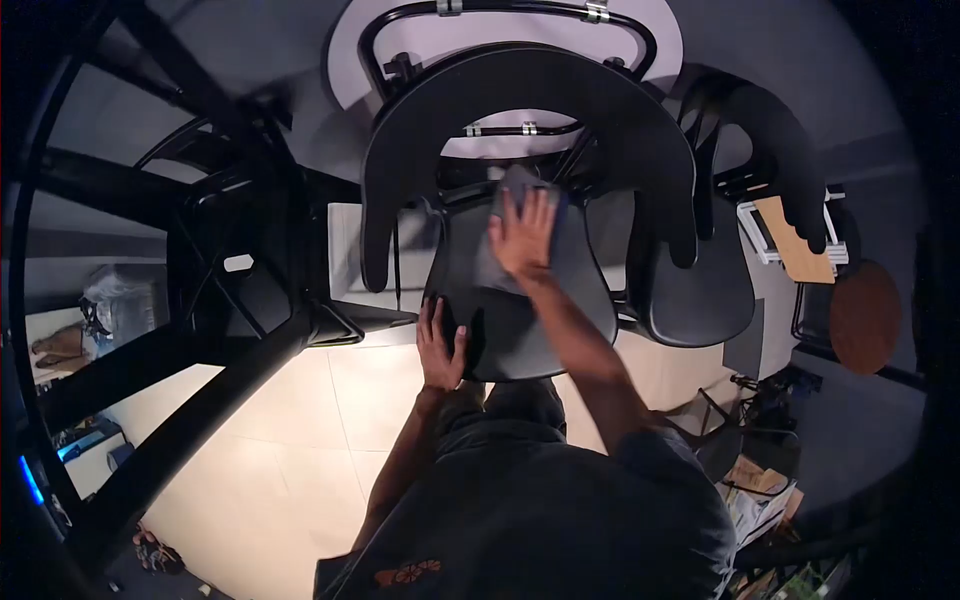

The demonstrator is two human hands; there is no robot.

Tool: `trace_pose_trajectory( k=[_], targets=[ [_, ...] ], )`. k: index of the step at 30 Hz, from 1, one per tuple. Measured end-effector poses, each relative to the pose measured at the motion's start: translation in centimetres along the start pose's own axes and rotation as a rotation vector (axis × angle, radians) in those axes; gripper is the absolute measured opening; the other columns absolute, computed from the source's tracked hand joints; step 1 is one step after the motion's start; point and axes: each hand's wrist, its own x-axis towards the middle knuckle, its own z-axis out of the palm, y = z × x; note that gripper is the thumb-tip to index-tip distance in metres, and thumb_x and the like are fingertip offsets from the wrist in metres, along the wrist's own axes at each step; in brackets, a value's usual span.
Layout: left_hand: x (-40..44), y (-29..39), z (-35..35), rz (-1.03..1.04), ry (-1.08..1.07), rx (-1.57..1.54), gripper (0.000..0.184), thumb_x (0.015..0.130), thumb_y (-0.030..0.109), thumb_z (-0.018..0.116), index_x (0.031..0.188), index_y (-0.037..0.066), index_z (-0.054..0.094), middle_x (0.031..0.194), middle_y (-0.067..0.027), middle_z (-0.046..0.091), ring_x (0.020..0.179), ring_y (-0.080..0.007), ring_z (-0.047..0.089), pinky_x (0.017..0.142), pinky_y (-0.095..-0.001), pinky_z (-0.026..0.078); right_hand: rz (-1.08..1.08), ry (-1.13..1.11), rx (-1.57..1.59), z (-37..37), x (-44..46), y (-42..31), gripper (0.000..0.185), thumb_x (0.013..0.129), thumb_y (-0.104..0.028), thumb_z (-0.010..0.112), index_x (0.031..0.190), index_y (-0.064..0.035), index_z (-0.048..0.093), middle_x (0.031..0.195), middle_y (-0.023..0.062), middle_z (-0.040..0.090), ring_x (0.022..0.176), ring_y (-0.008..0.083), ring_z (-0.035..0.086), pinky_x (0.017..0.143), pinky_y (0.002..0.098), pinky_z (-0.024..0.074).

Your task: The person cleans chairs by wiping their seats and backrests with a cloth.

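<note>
A black chair (520,340) with a wide curved backrest stands right in front of me, its smooth seat facing up. My right hand (524,235) lies flat with its fingers spread on a dark grey cloth (515,180), pressing it against the rear middle of the seat. Part of the cloth is hidden under the palm. At the seat's front left edge rests my left hand (440,348), fingers extended and thumb apart, holding nothing.
Another black chair (700,300) stands close on the right. Behind the backrest is a pale round panel (530,30) with black tubing. A black frame (150,420) rises on the left. Farther right are a wooden board (795,240) and a brown round seat (865,318).
</note>
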Motion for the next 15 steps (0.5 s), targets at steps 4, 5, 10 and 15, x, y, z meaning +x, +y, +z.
trace_pose_trajectory(
  k=[4, 5, 10, 15],
  targets=[
    [0.0, -0.4, 0.9, -0.018, 0.032, 0.037, 0.059, 0.108, 0.028, 0.056, 0.158, -0.001, 0.043, 0.164, -0.0278, 0.041, 0.148, -0.0482, 0.042, 0.121, -0.0535, 0.035, -0.123, -0.141, 0.038, 1.6, 1.2, -7.2, 0.056, 0.099, -0.039, 0.058, 0.143, -0.0045, 0.062, 0.15, 0.021, 0.056, 0.144, 0.0443, 0.047, 0.127, 0.0561, 0.0269],
    [0.2, -0.6, 1.1, -0.018, 0.052, 0.047, 0.059, 0.108, 0.027, 0.056, 0.158, -0.001, 0.044, 0.163, -0.0275, 0.042, 0.148, -0.048, 0.043, 0.121, -0.0534, 0.036, -0.147, -0.093, 0.133, 1.9, 1.7, -6.9, 0.056, 0.095, -0.04, 0.061, 0.139, -0.006, 0.064, 0.142, 0.0193, 0.06, 0.139, 0.042, 0.051, 0.125, 0.0562, 0.0295],
    [-0.4, -1.4, 1.7, -0.031, 0.09, 0.06, 0.057, 0.108, 0.026, 0.055, 0.157, -0.001, 0.045, 0.16, -0.0262, 0.046, 0.144, -0.0474, 0.047, 0.12, -0.0529, 0.037, -0.135, 0.045, 0.09, 0.0, 1.6, 3.7, 0.053, 0.099, -0.042, 0.06, 0.147, -0.018, 0.063, 0.15, 0.0151, 0.059, 0.145, 0.0362, 0.049, 0.126, 0.0532, 0.0295],
    [-0.2, -0.8, 1.8, 0.001, 0.136, 0.051, 0.055, 0.108, 0.025, 0.054, 0.156, -0.001, 0.047, 0.157, -0.0251, 0.051, 0.141, -0.0467, 0.051, 0.118, -0.0525, 0.039, 0.128, -0.131, 0.121, -8.5, -5.7, 10.2, 0.061, 0.104, -0.036, 0.059, 0.163, -0.021, 0.049, 0.166, 0.0179, 0.044, 0.149, 0.0399, 0.045, 0.125, 0.0511, 0.0328]
  ],
)
